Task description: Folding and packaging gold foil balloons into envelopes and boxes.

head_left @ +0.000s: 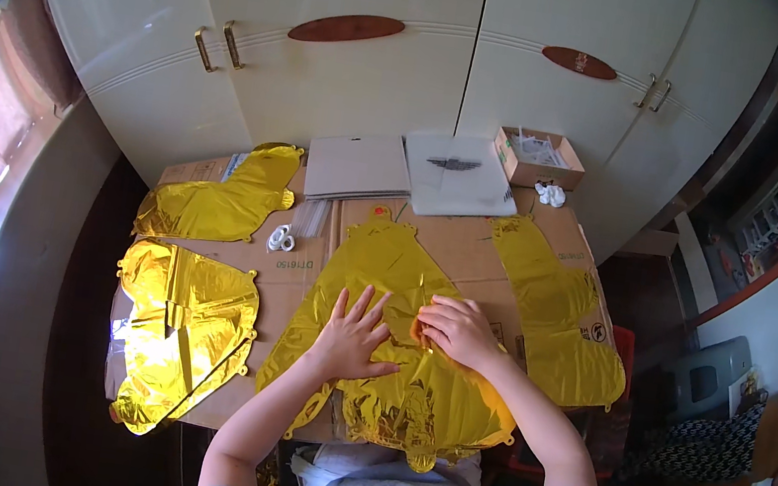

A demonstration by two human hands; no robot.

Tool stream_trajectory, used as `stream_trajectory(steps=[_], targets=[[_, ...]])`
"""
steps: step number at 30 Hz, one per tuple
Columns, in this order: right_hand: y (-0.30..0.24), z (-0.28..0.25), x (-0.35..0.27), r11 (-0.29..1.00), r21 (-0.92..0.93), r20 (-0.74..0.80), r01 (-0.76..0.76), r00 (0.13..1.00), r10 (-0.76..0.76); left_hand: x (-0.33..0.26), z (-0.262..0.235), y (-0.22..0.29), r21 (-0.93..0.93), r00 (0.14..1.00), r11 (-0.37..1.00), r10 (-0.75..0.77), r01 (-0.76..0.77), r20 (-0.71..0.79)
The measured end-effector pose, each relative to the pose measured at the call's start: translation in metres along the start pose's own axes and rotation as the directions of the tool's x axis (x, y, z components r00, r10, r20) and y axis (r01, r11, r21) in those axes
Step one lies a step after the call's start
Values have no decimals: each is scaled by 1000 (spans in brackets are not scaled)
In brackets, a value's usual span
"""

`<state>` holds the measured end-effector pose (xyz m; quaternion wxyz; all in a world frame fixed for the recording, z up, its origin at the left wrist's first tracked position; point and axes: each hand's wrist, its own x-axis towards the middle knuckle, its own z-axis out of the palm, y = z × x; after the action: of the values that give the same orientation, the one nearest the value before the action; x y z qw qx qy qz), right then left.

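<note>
A large gold foil balloon [375, 271] lies flat in front of me on the cardboard, its crinkled lower end at the near edge. Fingers spread, my left hand [352, 340] presses on the foil's middle. My right hand [461, 334] is closed with bent fingers around a soft orange cloth-like piece [419, 332] that rests on the same balloon. More orange shows beside my right forearm, and the hand hides how the piece is gripped.
More flat gold foil balloons lie at the near left [208, 307], far left [225, 198] and right [550, 307]. At the back are grey folders [360, 168], a white flat packet [459, 178] and a cardboard box [538, 173] of clear strips. White tape rolls [281, 238] sit left of centre.
</note>
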<state>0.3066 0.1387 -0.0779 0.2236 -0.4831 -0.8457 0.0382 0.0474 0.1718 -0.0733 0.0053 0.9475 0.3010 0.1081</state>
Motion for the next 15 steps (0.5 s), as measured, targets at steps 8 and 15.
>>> stream_trajectory(steps=[8, 15], targets=[[13, -17, 21, 992, -124, 296, 33, 955, 5, 1, -1, 1, 13, 1000, 1000, 17, -17, 0], [18, -18, 27, 987, -160, 438, 27, 898, 47, 0, 0, 1, -13, 1000, 1000, -19, 18, -25]])
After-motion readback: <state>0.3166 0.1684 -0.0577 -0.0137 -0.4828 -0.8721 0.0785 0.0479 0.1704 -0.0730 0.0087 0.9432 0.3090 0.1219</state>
